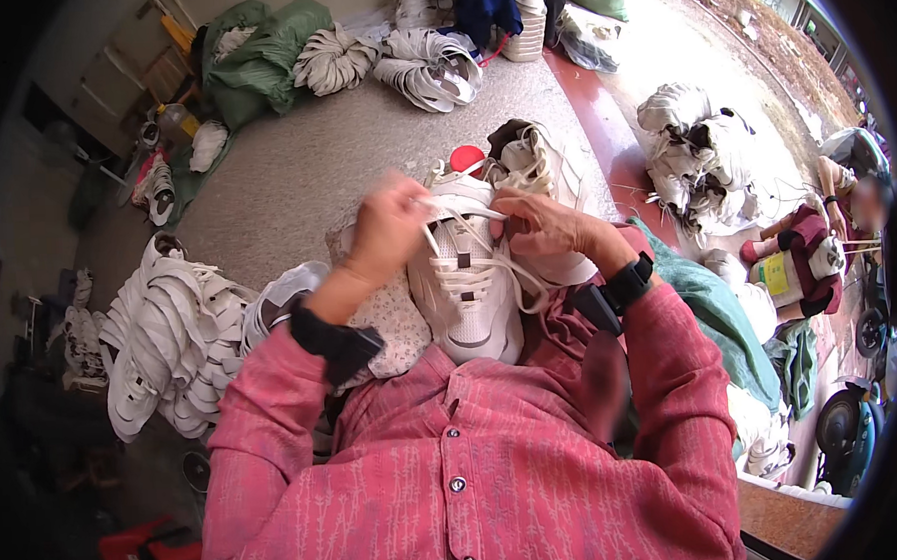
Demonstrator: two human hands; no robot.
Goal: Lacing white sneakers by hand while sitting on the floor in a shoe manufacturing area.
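a white lace-up shoe [482, 314] lies in front of the person's body, over the lap, with its toe pointing back toward the shirt [447, 470] and its opening facing away; pale laces [473, 276] cross its front in rows, and a loose loop hangs over its right side; the left hand [381, 233] is up beside the opening on the left, fingers curled in and blurred, a strand of lace running close to the fingertips, though i cannot tell whether they grip it; the right hand [546, 223] is at the other side of the opening, thumb and forefinger pinched together on the lace; each wrist wears a black band; a second white shoe [531, 156] with a dark lining stands just beyond the first, to the right, and a round red thing [466, 159] sits near it; a flower-patterned cloth [390, 323] lies just left of the shoe in hand; farther left, a heap of white shoe parts [176, 342] is stacked in overlapping layers on the floor [362, 144]; a green sack [269, 68] slumps at the far left, another pile of shoes [698, 159] lies off to the right, and past that sits a co-worker in maroon [818, 254].
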